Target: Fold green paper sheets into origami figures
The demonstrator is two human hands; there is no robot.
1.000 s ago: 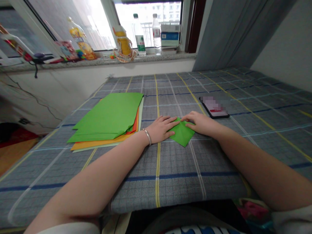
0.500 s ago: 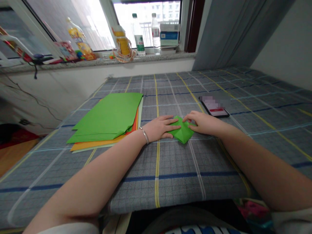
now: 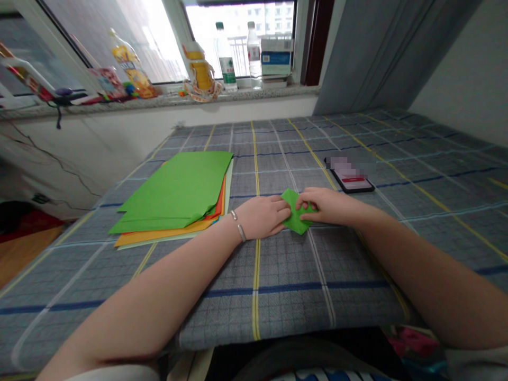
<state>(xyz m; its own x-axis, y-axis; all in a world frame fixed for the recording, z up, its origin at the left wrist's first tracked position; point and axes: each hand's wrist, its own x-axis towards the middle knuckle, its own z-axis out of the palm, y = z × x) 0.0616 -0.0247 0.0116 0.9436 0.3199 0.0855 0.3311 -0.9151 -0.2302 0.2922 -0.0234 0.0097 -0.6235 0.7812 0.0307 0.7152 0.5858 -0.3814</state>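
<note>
A small folded piece of green paper (image 3: 297,219) lies on the checked cloth between my two hands. My left hand (image 3: 265,216), with a silver bangle at its wrist, grips the paper's left edge with curled fingers; its thumb is mostly hidden. From the other side, my right hand (image 3: 317,205) pinches the paper, its thumb and bent fingers lying over the right half. Left of my hands rests a stack of coloured sheets, with green paper (image 3: 178,185) on top and orange paper (image 3: 159,232) showing underneath.
A phone (image 3: 353,177) lies beyond my right hand on the checked cloth (image 3: 278,264). Along the windowsill (image 3: 166,100) stand plastic bottles (image 3: 227,66), a yellow cup (image 3: 200,71), a box (image 3: 275,58) and other items. A grey curtain (image 3: 381,58) hangs at right.
My left fingers, spread flat across the green paper before, are now curled at its left edge. My right hand has shifted slightly and lies lower over the paper's right half.
</note>
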